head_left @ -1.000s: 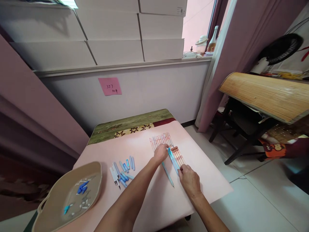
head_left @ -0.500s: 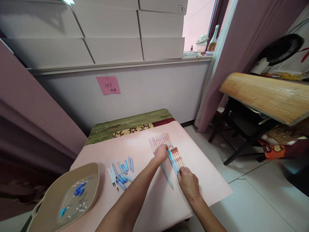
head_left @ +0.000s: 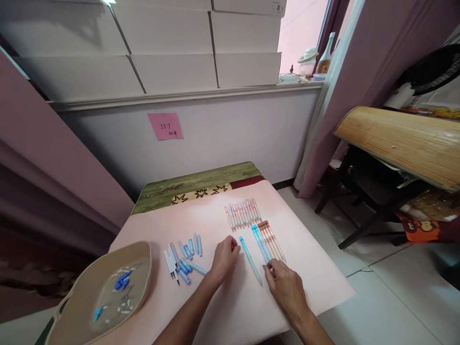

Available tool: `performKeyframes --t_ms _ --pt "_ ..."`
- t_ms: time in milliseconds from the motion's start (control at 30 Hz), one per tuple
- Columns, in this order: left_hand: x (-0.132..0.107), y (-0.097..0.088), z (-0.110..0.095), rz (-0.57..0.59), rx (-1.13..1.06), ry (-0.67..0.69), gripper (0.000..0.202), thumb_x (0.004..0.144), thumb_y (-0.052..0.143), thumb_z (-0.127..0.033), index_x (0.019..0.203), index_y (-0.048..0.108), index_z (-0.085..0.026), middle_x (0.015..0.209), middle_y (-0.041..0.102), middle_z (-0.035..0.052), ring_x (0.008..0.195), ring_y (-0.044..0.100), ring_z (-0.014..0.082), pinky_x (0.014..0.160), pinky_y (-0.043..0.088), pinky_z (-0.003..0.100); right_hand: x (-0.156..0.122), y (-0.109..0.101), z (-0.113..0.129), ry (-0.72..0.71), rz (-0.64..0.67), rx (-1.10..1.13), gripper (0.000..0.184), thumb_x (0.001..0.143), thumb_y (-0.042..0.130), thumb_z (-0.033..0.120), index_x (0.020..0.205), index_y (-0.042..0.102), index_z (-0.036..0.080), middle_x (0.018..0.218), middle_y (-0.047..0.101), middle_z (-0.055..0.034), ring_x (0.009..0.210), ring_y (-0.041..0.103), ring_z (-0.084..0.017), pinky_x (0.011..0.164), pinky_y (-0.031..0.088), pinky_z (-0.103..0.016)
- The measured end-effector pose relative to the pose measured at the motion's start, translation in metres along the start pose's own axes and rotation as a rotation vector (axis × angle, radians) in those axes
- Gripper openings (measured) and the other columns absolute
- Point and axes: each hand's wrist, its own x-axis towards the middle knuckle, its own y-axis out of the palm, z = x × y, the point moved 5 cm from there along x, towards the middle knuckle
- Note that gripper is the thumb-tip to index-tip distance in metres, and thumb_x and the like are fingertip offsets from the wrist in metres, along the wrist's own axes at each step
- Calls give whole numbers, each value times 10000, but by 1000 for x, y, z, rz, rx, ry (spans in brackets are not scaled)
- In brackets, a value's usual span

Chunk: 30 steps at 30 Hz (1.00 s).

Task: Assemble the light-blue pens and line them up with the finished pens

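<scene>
The single blue pen (head_left: 250,261) lies on the counter (head_left: 311,268) between my left hand (head_left: 224,258) and right hand (head_left: 285,283). Both are narrow; I cannot tell whether either grips anything. My right fingertips meet the grouped blue pens (head_left: 261,242). Far left: pink note (head_left: 166,127), handwritten "357". Near left: tan basin (head_left: 77,306), containing small blue pieces (head_left: 122,281).

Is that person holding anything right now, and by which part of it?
Nothing shows in the left grip. The right grip is at the lower ends of the paired blue pens; whether it holds them cannot be told.
</scene>
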Motion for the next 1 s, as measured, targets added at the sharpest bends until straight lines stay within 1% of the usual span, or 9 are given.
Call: performKeyframes --t_ms 67,133,233,333,500,667,800,1000 --pt "-12 9 11 39 -71 -68 57 808 530 -196 751 524 -194 541 575 -33 453 557 123 468 385 222 -4 7 10 -14 54 -11 169 917 501 312 818 595 213 725 671 -8 611 644 -157 517 309 -249" --pt "-16 18 16 72 -132 -119 70 816 538 -219 758 511 -190 509 565 -44 407 548 115 423 378 208 -6 13 18 6 99 -45 164 909 514 315 809 590 209 704 677 -10 592 646 -168 502 287 -255" --pt "-14 29 16 104 -185 -154 80 799 562 -220 756 504 -187 485 555 -53 380 544 114 388 379 201 -6 17 25 42 135 -88 158 906 512 281 791 590 205 710 692 -16 598 659 -183 494 266 -260" --pt "-10 36 13 124 -212 -155 62 783 555 -189 755 499 -189 464 532 -63 362 535 117 365 376 202 -5 19 28 58 132 -118 150 903 514 268 801 599 198 737 705 -28 614 670 -184 500 271 -258" --pt "-5 49 9 161 -254 -121 70 763 557 -160 805 506 -183 540 568 -59 388 555 106 385 403 199 0 17 25 104 103 -138 182 914 498 291 809 606 190 752 709 -43 632 678 -189 503 290 -259" --pt "2 60 1 189 -255 -114 108 745 562 -150 841 519 -170 578 598 -43 422 580 117 411 425 209 14 13 21 138 112 -155 212 928 476 321 836 612 188 763 707 -57 656 679 -201 507 309 -259" --pt "6 64 -4 190 -238 -118 115 735 562 -139 840 523 -166 572 598 -37 441 590 127 426 435 216 20 12 19 163 112 -165 199 925 481 322 861 611 186 793 711 -70 682 680 -203 523 323 -256" --pt "5 69 -10 191 -222 -120 148 724 569 -135 862 524 -164 580 600 -34 435 582 129 432 445 223 18 12 16 162 109 -158 174 916 494 313 856 602 191 781 709 -59 679 679 -206 523 317 -258"
